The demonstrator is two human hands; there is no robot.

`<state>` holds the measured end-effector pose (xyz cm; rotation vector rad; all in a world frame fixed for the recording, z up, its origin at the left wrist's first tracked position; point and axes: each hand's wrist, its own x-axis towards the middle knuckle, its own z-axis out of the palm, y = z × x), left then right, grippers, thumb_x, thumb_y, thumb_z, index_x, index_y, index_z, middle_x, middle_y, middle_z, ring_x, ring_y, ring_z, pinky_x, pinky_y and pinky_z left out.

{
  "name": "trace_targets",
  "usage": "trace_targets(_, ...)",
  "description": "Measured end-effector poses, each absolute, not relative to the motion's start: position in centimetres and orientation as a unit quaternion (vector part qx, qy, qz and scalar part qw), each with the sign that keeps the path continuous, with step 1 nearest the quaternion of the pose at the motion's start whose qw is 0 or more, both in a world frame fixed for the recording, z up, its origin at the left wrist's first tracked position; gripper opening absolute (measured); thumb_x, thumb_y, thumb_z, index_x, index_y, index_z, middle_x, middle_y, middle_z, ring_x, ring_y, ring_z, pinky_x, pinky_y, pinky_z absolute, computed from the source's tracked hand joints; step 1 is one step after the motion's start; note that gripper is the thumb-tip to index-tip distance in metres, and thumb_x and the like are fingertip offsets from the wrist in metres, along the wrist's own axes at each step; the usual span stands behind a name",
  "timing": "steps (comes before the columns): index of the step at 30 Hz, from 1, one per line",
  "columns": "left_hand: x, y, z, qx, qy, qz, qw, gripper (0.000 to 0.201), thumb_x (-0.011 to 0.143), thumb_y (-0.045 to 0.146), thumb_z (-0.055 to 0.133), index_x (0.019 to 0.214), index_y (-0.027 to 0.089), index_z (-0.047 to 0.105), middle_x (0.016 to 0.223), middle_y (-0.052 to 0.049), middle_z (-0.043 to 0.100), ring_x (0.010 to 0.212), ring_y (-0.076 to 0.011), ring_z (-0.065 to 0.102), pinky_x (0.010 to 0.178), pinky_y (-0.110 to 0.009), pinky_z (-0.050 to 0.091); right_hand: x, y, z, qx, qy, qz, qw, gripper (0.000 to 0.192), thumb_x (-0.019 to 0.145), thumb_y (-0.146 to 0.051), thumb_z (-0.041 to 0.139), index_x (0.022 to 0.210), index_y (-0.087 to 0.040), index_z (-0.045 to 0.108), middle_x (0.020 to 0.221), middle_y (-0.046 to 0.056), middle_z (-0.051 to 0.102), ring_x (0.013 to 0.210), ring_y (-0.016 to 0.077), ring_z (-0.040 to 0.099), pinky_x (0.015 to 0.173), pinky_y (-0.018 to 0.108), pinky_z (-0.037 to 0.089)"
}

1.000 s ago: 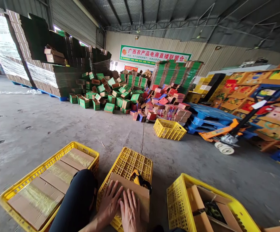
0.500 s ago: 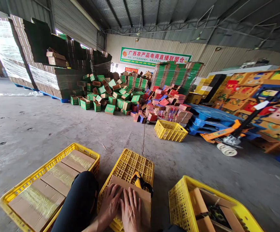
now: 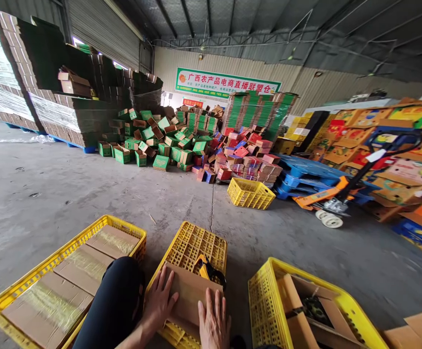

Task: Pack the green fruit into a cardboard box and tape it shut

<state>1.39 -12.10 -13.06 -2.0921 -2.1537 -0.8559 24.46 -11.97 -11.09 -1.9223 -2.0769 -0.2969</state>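
Observation:
A closed cardboard box point(image 3: 186, 296) lies on an upturned yellow crate point(image 3: 192, 245) between my knees. My left hand point(image 3: 161, 296) rests on the box's left side with its fingers spread. On the right side of the box lies my right hand point(image 3: 214, 317), open, fingers stretched forward. Just beyond the box, a yellow and black tape dispenser point(image 3: 209, 270) sits on the crate. To the left, a yellow crate point(image 3: 32, 278) holds taped cardboard boxes point(image 3: 83, 261). At the right, another yellow crate point(image 3: 269, 300) contains open cardboard boxes point(image 3: 298, 320) with something dark inside one.
An upright yellow crate point(image 3: 251, 195) stands ahead on the concrete floor. Behind it are heaped green boxes point(image 3: 163, 140) and red boxes point(image 3: 242, 151). Blue pallets point(image 3: 305, 174), an orange pallet jack point(image 3: 323, 196) and stacked fruit cartons point(image 3: 396, 145) occupy the right. Wrapped cardboard stacks point(image 3: 61, 116) stand left.
My hands have moved apart from near the middle of the box to its left and right sides. The view has shifted slightly to the right.

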Motion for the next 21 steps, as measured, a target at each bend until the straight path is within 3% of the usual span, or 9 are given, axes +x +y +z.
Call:
trace_targets(6, 1.5, -12.5, -13.8, -0.694, -0.655, -0.286, 0.083, 0.064, 0.104, 0.048, 0.051, 0.162, 0.021, 0.045, 0.169, -0.014, 0.040, 0.154, -0.0356, 0.038, 0.118, -0.049, 0.038, 25.4, -12.4, -12.7, -0.674, -0.705, -0.091, 0.201, 0.096, 0.101, -0.076, 0.008, 0.148, -0.013, 0.064, 0.159, 0.022, 0.050, 0.139, 0.0410, 0.058, 0.101, 0.049, 0.057)
trace_targets(14, 2.4, -13.9, -13.5, -0.718, -0.605, -0.302, 0.164, 0.079, 0.103, 0.045, 0.051, 0.171, 0.024, 0.016, 0.168, -0.014, 0.041, 0.152, -0.0382, 0.040, 0.119, -0.051, 0.034, 24.9, -14.3, -13.3, -0.665, -0.716, -0.095, 0.189, 0.086, 0.103, -0.075, 0.020, 0.150, -0.017, 0.062, 0.159, 0.024, 0.050, 0.142, 0.0457, 0.053, 0.105, 0.066, 0.050)
trace_targets(21, 2.2, -14.7, -12.6, -0.749, -0.572, -0.281, 0.179, 0.072, 0.104, 0.049, 0.051, 0.168, 0.025, 0.030, 0.165, -0.013, 0.046, 0.151, -0.0356, 0.042, 0.119, -0.048, 0.033, 22.8, -16.4, -12.9, -0.618, -0.746, -0.121, 0.216, 0.072, 0.104, -0.070, 0.033, 0.151, -0.023, 0.061, 0.158, 0.018, 0.053, 0.145, 0.0425, 0.051, 0.113, 0.061, 0.046)
